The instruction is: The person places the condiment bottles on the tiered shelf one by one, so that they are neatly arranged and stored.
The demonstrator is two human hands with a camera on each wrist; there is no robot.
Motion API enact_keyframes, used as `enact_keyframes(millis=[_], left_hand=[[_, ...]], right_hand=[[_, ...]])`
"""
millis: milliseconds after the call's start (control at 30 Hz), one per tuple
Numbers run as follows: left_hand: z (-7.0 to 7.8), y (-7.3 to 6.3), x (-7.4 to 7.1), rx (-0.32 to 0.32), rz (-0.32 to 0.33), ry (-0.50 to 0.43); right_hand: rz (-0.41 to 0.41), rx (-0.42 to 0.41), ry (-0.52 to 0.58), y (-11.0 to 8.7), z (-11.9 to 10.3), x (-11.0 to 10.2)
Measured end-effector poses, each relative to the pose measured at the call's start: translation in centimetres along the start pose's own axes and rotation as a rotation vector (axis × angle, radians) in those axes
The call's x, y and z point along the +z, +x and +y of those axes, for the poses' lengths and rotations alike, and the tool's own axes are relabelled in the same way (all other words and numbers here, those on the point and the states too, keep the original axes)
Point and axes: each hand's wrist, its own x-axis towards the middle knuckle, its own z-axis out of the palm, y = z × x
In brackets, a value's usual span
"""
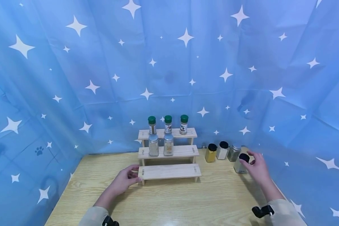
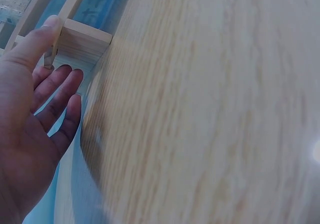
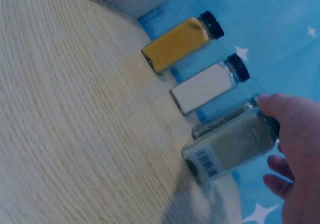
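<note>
My left hand [image 1: 123, 180] grips the left end of the bottom step of a three-tier wooden rack [image 1: 169, 171]; in the left wrist view its thumb lies on the board's edge, the other fingers curled beside it. Over at the right, my right hand [image 1: 258, 166] pinches the black cap of a square glass spice jar [image 1: 239, 166] with pale contents. A barcode label shows on this jar [image 3: 230, 146] in the right wrist view. Three green-capped shakers [image 1: 168, 125] stand on the top tier. Two silver-capped jars [image 1: 168, 146] occupy the middle tier's left and centre.
Between rack and right hand stand a yellow spice jar [image 1: 211, 153], a white one [image 1: 222, 151] and a silver-capped jar [image 1: 234, 153] with dark contents. Behind the wooden table [image 1: 169, 204] hangs a blue curtain [image 1: 169, 75] with white stars, which also borders both sides.
</note>
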Motion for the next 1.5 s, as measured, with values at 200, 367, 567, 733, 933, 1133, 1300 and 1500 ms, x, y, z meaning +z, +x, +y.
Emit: enact_keyframes(millis=[200, 367, 567, 733, 933, 1133, 1300, 1500], left_hand=[[0.1, -0.1, 0.0, 0.000, 0.001, 0.009], [0.2, -0.1, 0.0, 0.011, 0.001, 0.011], [0.3, -0.1, 0.0, -0.001, 0.005, 0.008], [0.3, -0.2, 0.0, -0.015, 0.006, 0.006], [0.3, -0.3, 0.0, -0.014, 0.000, 0.004], [0.3, -0.2, -0.1, -0.010, 0.003, 0.009], [0.6, -0.4, -0.2, -0.021, 0.011, 0.009], [0.6, -0.4, -0.2, -0.012, -0.003, -0.013]], right_hand=[[-0.010, 0.038, 0.032, -0.1, 0.0, 0.4], [-0.036, 0.106, 0.066, -0.2, 0.1, 0.6], [-0.069, 0.143, 0.090, -0.5, 0.4, 0.7], [-0.067, 0.153, 0.118, -0.6, 0.4, 0.7], [-0.034, 0.181, 0.140, -0.6, 0.3, 0.8], [0.019, 0.144, 0.134, -0.2, -1.5, 0.2], [0.019, 0.135, 0.175, 0.5, -4.7, -0.4], [0.012, 0.105, 0.230, 1.2, -7.8, -0.3]])
